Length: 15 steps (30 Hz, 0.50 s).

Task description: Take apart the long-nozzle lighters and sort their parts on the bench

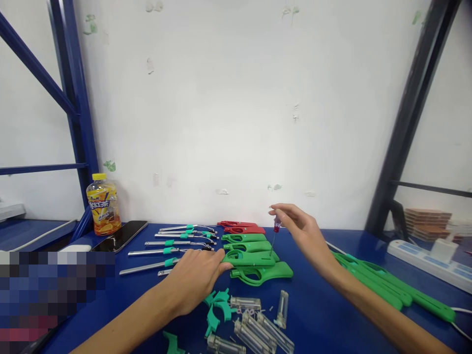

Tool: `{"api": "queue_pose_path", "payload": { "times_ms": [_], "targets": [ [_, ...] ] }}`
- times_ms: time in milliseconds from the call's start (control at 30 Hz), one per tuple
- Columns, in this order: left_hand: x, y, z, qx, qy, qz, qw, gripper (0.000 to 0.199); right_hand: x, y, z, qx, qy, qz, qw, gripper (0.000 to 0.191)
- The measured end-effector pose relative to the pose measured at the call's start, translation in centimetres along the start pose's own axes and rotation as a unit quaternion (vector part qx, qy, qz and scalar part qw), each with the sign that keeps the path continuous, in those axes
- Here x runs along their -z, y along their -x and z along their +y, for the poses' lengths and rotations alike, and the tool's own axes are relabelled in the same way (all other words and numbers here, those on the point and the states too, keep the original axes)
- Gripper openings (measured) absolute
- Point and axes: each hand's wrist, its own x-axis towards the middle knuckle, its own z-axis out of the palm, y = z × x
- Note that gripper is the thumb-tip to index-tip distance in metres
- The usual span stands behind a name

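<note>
My left hand (197, 275) is closed on the front end of a green lighter casing (252, 259), pistol-shaped with a trigger opening. My right hand (300, 228) pinches the top of a screwdriver (277, 226) with a clear and red handle. Its thin shaft points down and meets the rear part of the held casing. Just below lies another green casing (260, 274), partly covered by the held one. More green casings and two red casings (243, 229) lie in a row behind. Several metal lighter tubes (151, 252) with teal clips and wires rest left of them.
Clear plastic fuel tanks (254, 332) and teal trigger parts (221, 309) lie in front. More green casings (391, 287) and a white power strip (431, 263) are at right. A phone (121, 236) and a drink bottle (103, 206) stand left. A white wall (236, 123) rises behind.
</note>
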Motion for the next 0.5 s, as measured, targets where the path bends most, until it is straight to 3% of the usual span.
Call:
{"api": "queue_pose_path", "payload": {
  "times_ms": [333, 500],
  "targets": [
    [-0.28, -0.19, -0.04, -0.014, -0.001, -0.002, 1.000, 0.040, -0.19, 0.17, 0.13, 0.012, 0.031, -0.009, 0.999, 0.029],
    [-0.35, -0.05, -0.05, -0.012, 0.000, -0.005, 1.000, 0.043, -0.17, 0.06, 0.72, 0.010, -0.013, 0.002, 1.000, 0.030]
  ]
}}
